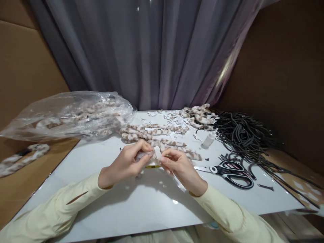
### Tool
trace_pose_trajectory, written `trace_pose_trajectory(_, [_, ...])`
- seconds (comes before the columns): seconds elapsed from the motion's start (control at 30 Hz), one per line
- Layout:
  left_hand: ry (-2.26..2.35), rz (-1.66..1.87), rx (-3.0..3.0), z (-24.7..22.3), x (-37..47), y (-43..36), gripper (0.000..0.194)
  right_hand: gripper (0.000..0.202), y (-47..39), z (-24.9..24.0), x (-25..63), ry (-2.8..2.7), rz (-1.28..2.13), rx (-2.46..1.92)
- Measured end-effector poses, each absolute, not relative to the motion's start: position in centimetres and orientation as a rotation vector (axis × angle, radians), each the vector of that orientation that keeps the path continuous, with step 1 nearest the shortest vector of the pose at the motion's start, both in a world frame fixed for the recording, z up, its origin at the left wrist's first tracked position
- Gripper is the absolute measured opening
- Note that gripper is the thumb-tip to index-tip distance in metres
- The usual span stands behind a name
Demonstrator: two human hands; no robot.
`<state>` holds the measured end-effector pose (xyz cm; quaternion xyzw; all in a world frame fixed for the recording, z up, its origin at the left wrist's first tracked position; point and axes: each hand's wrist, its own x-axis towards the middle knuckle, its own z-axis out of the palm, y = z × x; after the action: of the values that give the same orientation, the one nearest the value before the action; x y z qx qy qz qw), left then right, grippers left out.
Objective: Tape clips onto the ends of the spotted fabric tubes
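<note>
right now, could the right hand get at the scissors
Probably yes: the scissors lie near it on the table, apparently uncovered, though the right hand is busy with a white strip.

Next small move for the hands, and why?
I'd likely bring the left hand's fingertips onto the white strip's upper end: the right hand appears to pinch it lower down, and that end sticks up right beside the left fingertips.

small makeshift craft workspace, white table [152, 206] with scissors [234, 173] and glue bottle [209, 139], heap of black cords [243, 131] by its far right corner, bagged fluffy strips [93, 113], cardboard walls [283, 84], grey curtain [141, 50] behind
</note>
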<state>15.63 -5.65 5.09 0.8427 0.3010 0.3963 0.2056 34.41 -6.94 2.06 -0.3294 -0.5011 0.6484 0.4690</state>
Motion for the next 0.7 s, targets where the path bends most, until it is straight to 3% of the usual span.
trace_pose_trajectory(0.23, [0.795, 1.069, 2.569, 4.5, 15.6, -5.5, 0.010, 0.025, -7.0, 2.8, 34.8, -1.139, 1.739, -0.742])
trace_pose_trajectory(0.7, [1.003, 0.963, 1.912, 6.1, 16.6, -6.1, 0.013, 0.036, -7.3, 2.7, 34.7, -1.302, 1.469, -0.890])
